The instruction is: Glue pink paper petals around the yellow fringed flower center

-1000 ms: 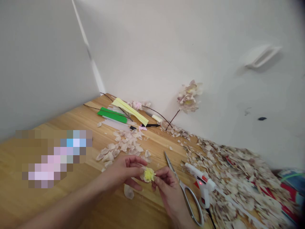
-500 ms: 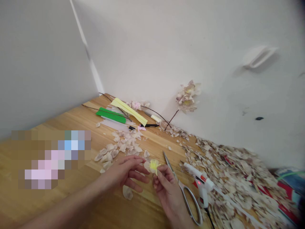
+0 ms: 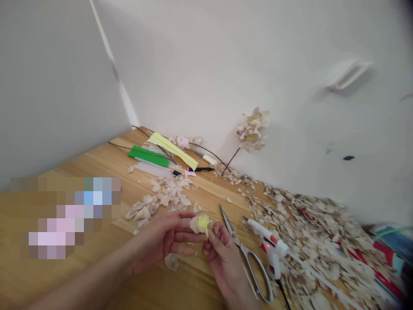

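Observation:
A small handmade flower (image 3: 202, 223), with a yellow fringed centre and pale petals at its left side, is between my hands. My right hand (image 3: 222, 254) pinches its short yellow stem between thumb and fingers. Close by on the left, my left hand (image 3: 174, 234) has its fingers stretched out and apart, the tips beside the petals. Whether they touch the petals I cannot tell. Loose pale petals (image 3: 164, 193) lie on the wooden table beyond my left hand, and a single petal (image 3: 171, 261) lies below it.
Scissors (image 3: 247, 254) and a white glue gun (image 3: 271, 245) with a red light lie right of my hands. A large heap of petals (image 3: 322, 241) spreads farther right. Behind are green paper (image 3: 148, 156), yellow paper (image 3: 174, 151), a black pen (image 3: 201, 169) and a flowering branch (image 3: 253, 129).
The flower has tilted and shifted slightly left in my right hand, so its yellow stem shows more. My left fingers have straightened out behind it. The whole view has shifted a little.

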Demonstrator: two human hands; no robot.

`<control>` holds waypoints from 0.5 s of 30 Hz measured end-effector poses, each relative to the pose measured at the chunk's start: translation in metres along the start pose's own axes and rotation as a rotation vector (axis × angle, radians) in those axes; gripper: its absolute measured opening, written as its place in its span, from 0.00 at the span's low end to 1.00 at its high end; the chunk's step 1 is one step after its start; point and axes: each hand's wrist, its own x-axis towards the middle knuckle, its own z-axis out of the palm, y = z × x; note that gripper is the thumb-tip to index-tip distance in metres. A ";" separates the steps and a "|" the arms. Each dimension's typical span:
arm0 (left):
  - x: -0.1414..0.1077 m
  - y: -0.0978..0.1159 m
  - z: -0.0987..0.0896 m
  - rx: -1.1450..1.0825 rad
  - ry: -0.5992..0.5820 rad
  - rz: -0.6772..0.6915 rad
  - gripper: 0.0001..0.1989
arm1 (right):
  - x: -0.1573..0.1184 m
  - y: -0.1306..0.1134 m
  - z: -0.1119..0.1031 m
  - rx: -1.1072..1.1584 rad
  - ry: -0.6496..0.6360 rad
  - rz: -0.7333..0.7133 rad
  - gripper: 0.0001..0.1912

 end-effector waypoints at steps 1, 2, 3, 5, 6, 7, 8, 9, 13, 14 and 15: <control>-0.001 0.000 0.001 0.012 -0.006 0.005 0.16 | 0.000 0.001 0.000 0.033 0.024 0.023 0.10; -0.002 0.000 0.003 0.028 -0.013 0.010 0.17 | 0.000 0.001 0.001 0.070 0.052 0.056 0.10; -0.002 0.000 0.003 0.050 -0.019 0.017 0.19 | 0.000 0.002 0.001 0.109 0.080 0.097 0.11; -0.001 -0.003 0.004 0.102 -0.023 0.042 0.22 | -0.001 0.005 0.002 0.181 0.126 0.185 0.12; 0.000 -0.005 0.003 0.129 -0.025 0.057 0.23 | -0.002 0.005 0.003 0.211 0.137 0.218 0.12; 0.002 -0.007 0.002 0.160 -0.023 0.076 0.24 | -0.003 0.006 0.004 0.238 0.139 0.237 0.12; 0.004 -0.010 0.001 0.195 -0.014 0.104 0.23 | -0.004 0.006 0.006 0.266 0.133 0.247 0.11; 0.005 -0.013 -0.001 0.234 0.004 0.143 0.22 | -0.005 0.006 0.007 0.295 0.120 0.262 0.11; 0.012 -0.022 -0.005 0.403 0.112 0.266 0.19 | -0.010 0.004 0.014 0.387 0.060 0.344 0.10; 0.013 -0.023 -0.004 0.442 0.119 0.274 0.17 | -0.010 0.003 0.015 0.398 0.056 0.366 0.10; 0.013 -0.025 -0.004 0.482 0.125 0.281 0.16 | -0.011 0.003 0.016 0.401 0.053 0.379 0.10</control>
